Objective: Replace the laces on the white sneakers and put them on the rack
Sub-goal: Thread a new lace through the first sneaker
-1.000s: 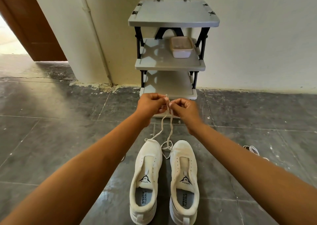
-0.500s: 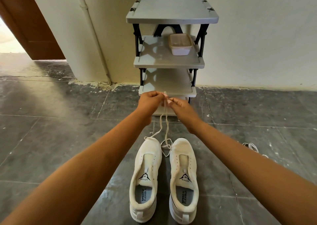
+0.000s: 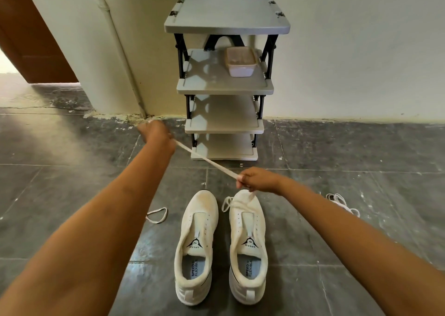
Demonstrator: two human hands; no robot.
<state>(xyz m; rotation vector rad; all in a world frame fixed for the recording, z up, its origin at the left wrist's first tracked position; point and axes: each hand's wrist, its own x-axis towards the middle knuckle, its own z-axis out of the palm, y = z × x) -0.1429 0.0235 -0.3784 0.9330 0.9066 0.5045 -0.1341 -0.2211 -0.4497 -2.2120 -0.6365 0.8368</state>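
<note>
Two white sneakers stand side by side on the dark floor with their toes toward the rack: the left sneaker and the right sneaker, both without laces in the eyelets. A white lace is stretched taut between my hands. My left hand grips one end up and to the left. My right hand pinches the lace just above the right sneaker's toe, and the slack end drapes over that toe. The grey shoe rack stands against the wall straight ahead.
A small plastic tub sits on the rack's second shelf. A loose lace loop lies on the floor left of the sneakers. A bundle of white laces lies to the right. A brown door is at far left, and a pipe runs down the wall.
My hands were together above the sneakers' toes. The left has swung out and up to the left and the right has dropped toward the right sneaker, pulling the lace straight.
</note>
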